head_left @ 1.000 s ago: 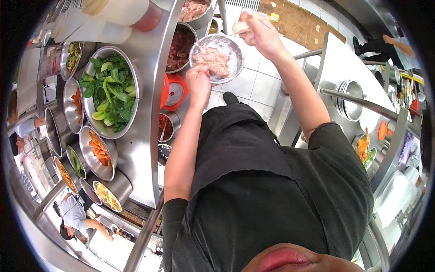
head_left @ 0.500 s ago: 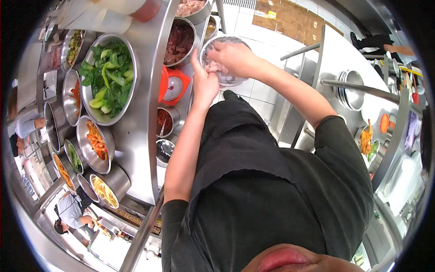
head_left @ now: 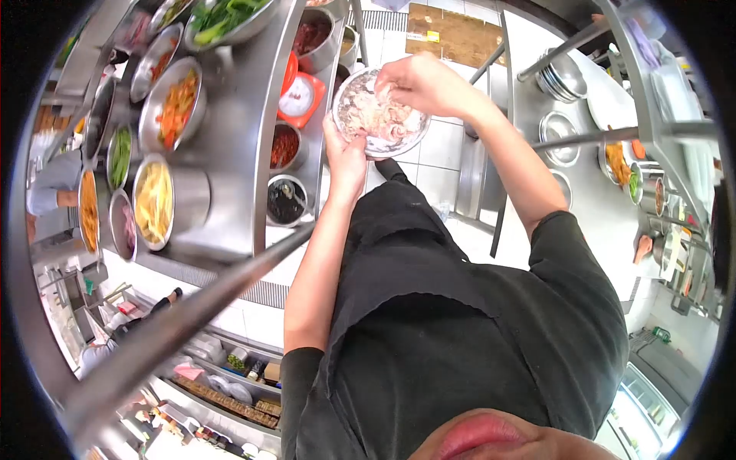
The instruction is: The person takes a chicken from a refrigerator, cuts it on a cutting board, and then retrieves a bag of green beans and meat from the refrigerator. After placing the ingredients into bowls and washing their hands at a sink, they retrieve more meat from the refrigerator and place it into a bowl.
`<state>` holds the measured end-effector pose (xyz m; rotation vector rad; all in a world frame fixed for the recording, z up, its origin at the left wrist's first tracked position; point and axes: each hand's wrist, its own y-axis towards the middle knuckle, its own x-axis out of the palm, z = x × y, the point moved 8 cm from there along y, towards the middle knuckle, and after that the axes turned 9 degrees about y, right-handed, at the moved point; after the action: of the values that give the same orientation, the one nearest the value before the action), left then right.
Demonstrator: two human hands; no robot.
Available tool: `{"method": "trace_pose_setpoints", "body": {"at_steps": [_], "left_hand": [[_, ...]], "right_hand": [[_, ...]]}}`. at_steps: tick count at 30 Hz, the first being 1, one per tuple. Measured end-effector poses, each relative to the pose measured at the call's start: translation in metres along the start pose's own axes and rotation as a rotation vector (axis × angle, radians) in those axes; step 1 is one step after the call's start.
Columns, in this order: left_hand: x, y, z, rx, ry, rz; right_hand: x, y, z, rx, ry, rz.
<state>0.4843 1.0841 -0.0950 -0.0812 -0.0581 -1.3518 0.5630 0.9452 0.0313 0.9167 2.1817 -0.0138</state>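
A metal bowl [head_left: 422,138] holds pale meat pieces [head_left: 376,119] coated in a white powder. At its near left rim is my left hand [head_left: 346,157], closed on the edge with the thumb over the inner side. My right hand [head_left: 422,84] is bent over the far side of the bowl, its fingers pinched round a pale piece of meat. Part of that piece is hidden by the fingers. Left of the bowl, a deep metal pot [head_left: 316,47] contains dark red meat, and a red kitchen scale [head_left: 316,107] sits below it.
A steel counter [head_left: 234,130] on the left carries pans of cut vegetables, including a pot of yellow strips [head_left: 156,203]. Red sauce [head_left: 282,149] and dark sauce [head_left: 287,201] stand on a lower shelf. Stacked metal bowls [head_left: 562,80] are on the right counter. A metal rail [head_left: 207,310] crosses the lower left.
My right hand has lifted from inside the bowl to above its far side, fingers pinched. More of the coated meat shows. The view has shifted, and my left hand stays at the rim.
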Motion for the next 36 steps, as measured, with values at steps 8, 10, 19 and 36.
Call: {"method": "trace_pose_setpoints", "body": {"at_steps": [8, 10, 19, 36], "left_hand": [[-0.026, -0.110, -0.007, -0.231, -0.065, -0.082], [-0.028, -0.120, -0.005, -0.243, -0.052, -0.067], [-0.020, -0.110, 0.008, -0.110, -0.060, -0.015], [0.004, -0.033, -0.058, -0.431, 0.013, -0.059]], "right_hand": [[0.036, -0.055, -0.082, 0.122, 0.505, 0.161], [0.033, -0.059, -0.095, 0.056, 0.409, 0.175], [0.061, -0.057, -0.072, 0.158, 0.460, 0.027], [0.047, -0.017, 0.075, 0.477, 0.867, 0.174]]}}
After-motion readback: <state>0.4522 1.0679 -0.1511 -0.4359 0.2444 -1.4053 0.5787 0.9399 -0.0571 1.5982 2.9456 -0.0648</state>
